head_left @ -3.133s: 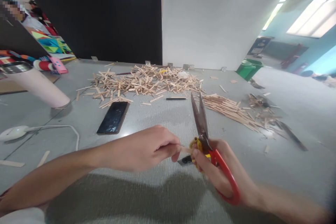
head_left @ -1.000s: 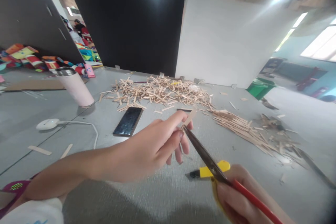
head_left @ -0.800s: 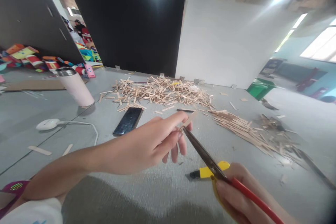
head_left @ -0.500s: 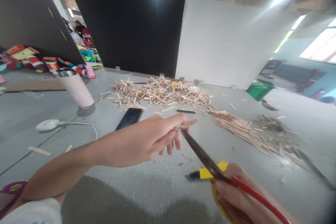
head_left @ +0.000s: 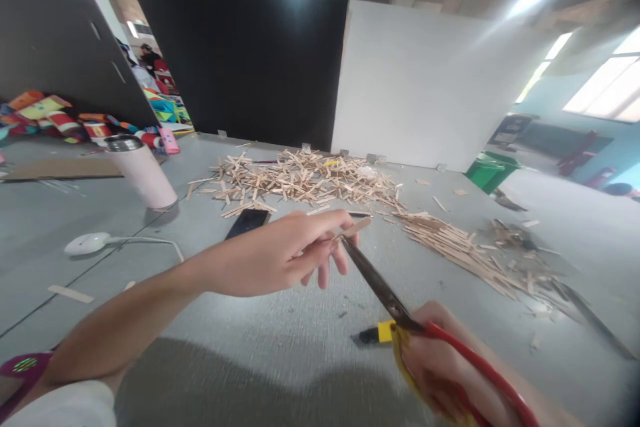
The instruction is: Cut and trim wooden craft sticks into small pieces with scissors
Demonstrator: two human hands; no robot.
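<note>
Head camera, looking forward and down: the left hand (head_left: 280,255) is raised over the grey worktop (head_left: 280,360), its thumb and forefinger pinching a short wooden stick (head_left: 354,227) whose free end pokes out to the right, the other fingers loosely curled beneath. The right hand (head_left: 440,367), low at the bottom edge, is wrapped around the red and yellow handles of the scissors (head_left: 385,290); the blades run up and left, look nearly closed, and their tips meet the stick just beside the pinching fingertips.

A clean cut here, as I judge it, wants the stick seated deeper between the blades rather than at the tips, held square to them, with the left fingertips kept clear of the edge and the pinch firm so the piece does not twist.

Behind the hands lie a black phone (head_left: 247,221), partly hidden by the left hand, a big loose heap of sticks (head_left: 300,177), and a neater bundle of long sticks (head_left: 450,240) to the right. A yellow utility knife (head_left: 376,333) lies on the worktop just beside the right hand. Far left stand a pink tumbler (head_left: 143,173) and a white corded gadget (head_left: 85,243).
</note>
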